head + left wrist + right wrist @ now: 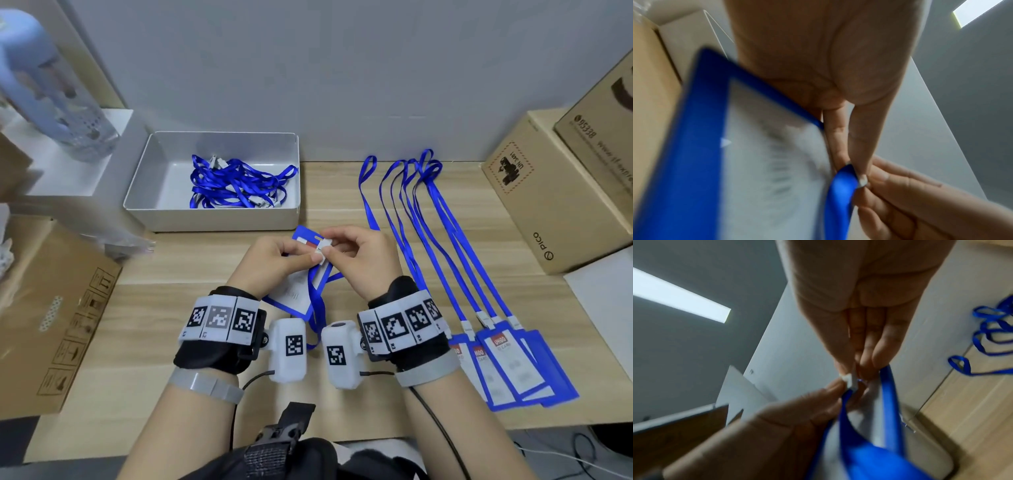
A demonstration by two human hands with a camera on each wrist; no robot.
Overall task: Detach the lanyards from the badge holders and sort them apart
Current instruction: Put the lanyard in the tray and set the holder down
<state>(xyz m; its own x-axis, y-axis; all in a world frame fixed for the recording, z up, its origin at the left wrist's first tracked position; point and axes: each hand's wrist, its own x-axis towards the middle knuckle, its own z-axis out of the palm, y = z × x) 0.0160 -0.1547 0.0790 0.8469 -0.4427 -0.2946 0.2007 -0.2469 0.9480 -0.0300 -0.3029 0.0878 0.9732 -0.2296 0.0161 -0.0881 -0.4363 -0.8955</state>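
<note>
Pinching the white clip [323,251] between them, the left hand [270,265] and right hand [368,260] hold a blue badge holder [297,291] above the tabletop [171,342] — each grip clenched on it (its lanyard [317,308] dangles below). Loose lanyards [236,183] fill the grey tray [219,219].

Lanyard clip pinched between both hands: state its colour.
White clip, clearest in the head view.
</note>
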